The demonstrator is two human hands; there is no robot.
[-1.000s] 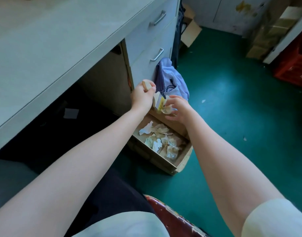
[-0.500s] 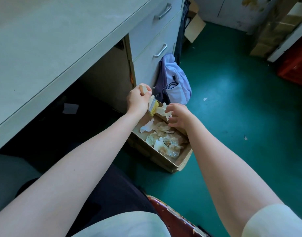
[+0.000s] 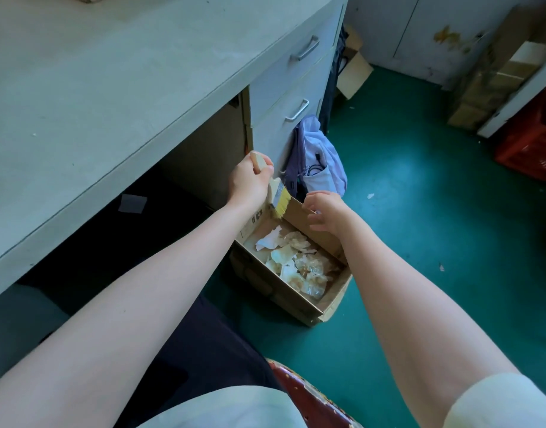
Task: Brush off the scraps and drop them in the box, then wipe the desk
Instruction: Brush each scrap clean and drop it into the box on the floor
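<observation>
Fingers (image 3: 267, 172) of left hand (image 3: 248, 184) gripping brush (image 3: 280, 199), scraps (image 3: 293, 255) in box (image 3: 262, 280)

Only one cam here, head-worn wide-angle, tilted forward and down, pretty close: desk (image 3: 95, 88) upper left, box (image 3: 265, 285) just below centre, floor (image 3: 420, 211) off to the right.

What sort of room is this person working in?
Probably a workroom or storeroom: a plain desk with drawers, stacked cardboard boxes and a red crate on a green floor.
</observation>
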